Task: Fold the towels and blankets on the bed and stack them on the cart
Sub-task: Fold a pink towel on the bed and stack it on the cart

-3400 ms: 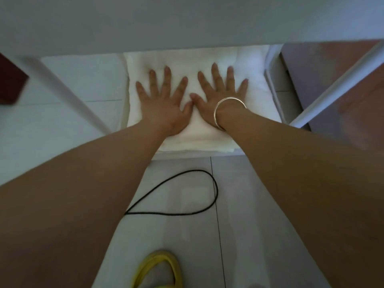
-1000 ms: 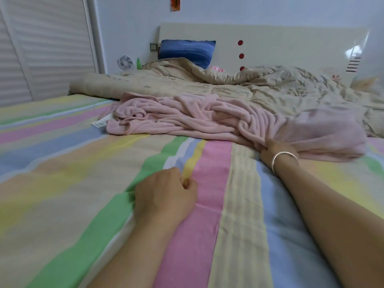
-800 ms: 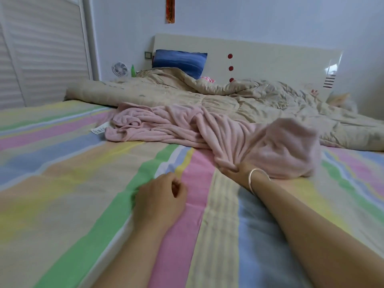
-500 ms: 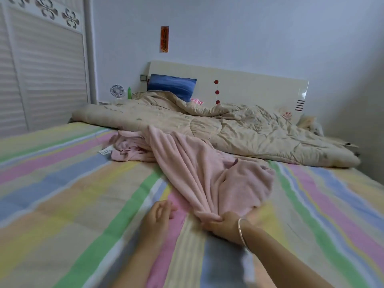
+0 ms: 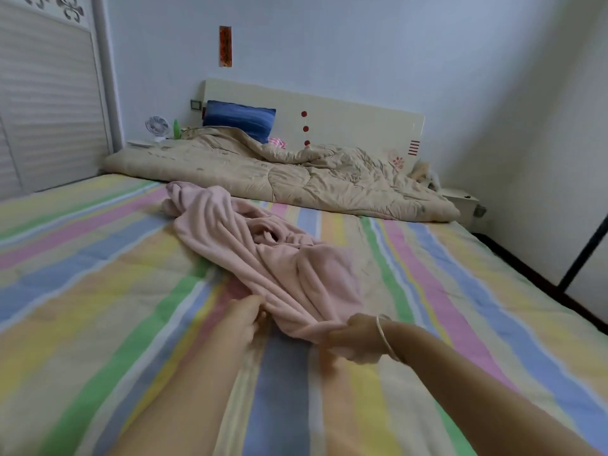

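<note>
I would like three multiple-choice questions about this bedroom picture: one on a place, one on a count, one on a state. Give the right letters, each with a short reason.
1. Where is the blue pillow?
A. on the floor
B. against the headboard, behind the beige quilt
C. inside a cupboard

2. How many round red dots does the headboard bear?
A. one
B. three
C. five

3. In what state is the pink blanket?
A. folded flat
B. hanging from a hook
C. crumpled on the striped sheet, gripped by the right hand

Answers: 1 B, it leans on the headboard above the quilt. 2 B, three dots stand in one column. 3 C, it lies in loose folds with its near edge in the hand.
</note>
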The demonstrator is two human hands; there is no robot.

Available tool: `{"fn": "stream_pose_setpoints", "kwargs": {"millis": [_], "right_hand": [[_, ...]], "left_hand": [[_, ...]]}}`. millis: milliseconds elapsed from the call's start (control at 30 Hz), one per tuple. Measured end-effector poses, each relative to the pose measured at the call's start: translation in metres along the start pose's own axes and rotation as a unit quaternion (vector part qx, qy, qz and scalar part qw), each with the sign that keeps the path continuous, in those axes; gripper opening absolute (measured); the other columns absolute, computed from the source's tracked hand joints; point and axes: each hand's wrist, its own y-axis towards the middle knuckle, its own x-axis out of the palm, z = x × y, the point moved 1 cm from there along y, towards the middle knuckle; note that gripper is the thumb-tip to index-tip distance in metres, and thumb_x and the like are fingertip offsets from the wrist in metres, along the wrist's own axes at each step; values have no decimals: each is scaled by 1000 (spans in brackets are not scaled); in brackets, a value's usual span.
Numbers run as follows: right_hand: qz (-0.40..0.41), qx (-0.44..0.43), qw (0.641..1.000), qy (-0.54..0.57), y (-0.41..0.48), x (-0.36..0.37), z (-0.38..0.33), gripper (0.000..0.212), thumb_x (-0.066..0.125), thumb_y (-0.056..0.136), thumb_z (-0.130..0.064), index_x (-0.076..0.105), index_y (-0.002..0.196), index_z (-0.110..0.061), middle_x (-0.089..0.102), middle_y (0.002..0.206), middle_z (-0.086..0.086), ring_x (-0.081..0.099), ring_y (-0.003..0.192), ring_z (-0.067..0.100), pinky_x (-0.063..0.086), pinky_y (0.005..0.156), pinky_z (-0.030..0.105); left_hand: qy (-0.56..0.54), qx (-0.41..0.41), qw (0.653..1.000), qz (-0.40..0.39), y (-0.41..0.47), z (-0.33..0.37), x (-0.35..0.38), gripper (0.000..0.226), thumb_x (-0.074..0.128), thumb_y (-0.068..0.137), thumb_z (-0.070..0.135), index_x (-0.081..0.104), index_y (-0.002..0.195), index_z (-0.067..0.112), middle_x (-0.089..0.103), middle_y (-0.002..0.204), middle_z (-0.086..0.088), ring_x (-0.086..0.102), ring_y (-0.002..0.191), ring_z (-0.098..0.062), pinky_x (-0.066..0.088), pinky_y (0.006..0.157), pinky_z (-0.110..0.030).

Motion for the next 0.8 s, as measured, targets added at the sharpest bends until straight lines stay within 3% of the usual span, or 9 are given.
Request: {"fn": "stream_pose_setpoints", "kwargs": {"millis": [100,200,333,367,433,500,567,667,800], "right_hand": [[53,11,996,-73,-47,-9,10,39,60,83,-55,53,69,-19,50,54,-5,46,44,13,34,45,18],[31,8,992,-120,-77,0,13,47,54,84,-63,61,69,-18,57,53,-5,54,52,14,41,52,19],[-58,-48,997,-21,-93,14,4,45,55,89,-55,58,112,-16,63,98,3,60,81,18,52,69,30],[-42,-76,996,15,-94,12,-2,41,57,91,-50,55,115,-18,62,104,3,60,84,17,52,70,29],[63,-135,986,71,-89,8,-17,42,60,91,-41,56,117,-8,59,100,5,58,80,16,49,61,25],[169,-191,962,97,-80,6,-35,47,60,92,-32,55,114,10,51,84,10,50,72,19,45,56,30],[201,-225,946,118,-69,13,-60,42,60,91,-32,60,115,3,54,75,4,52,71,19,51,64,37],[182,-225,953,88,-45,33,-105,53,62,88,-45,54,130,-14,63,108,2,59,95,19,50,87,37],[142,-194,966,-99,-3,70,-157,97,65,72,-67,24,149,-25,34,146,4,36,135,28,38,104,39]], "left_hand": [[-9,40,999,19,-47,8,-1,14,48,84,-3,57,94,2,46,63,-7,39,51,-14,33,41,-21],[-39,100,994,33,-86,31,-10,11,43,80,0,54,78,2,42,44,1,38,36,-10,30,41,-20],[-5,193,979,66,-115,68,-36,48,44,69,4,56,113,-12,41,58,-1,41,48,-16,34,50,-23],[9,194,979,60,-120,69,-43,45,46,73,4,57,114,-9,44,62,-2,43,53,-17,37,54,-25],[112,193,974,24,-134,61,-55,15,51,83,10,63,91,8,50,69,-1,47,59,-18,41,59,-28],[317,230,917,-71,-148,40,-66,16,56,82,22,51,66,20,48,63,3,43,59,-15,37,59,-27],[464,232,835,-181,-162,14,-69,29,61,88,26,49,62,27,47,61,12,45,61,-6,38,60,-24],[525,288,771,-218,-171,-24,-67,24,53,90,23,52,69,34,46,76,15,53,83,-12,42,80,-26],[449,289,818,-216,-170,-38,-71,10,49,74,26,59,74,23,54,76,7,49,73,-4,44,69,-25]]}}
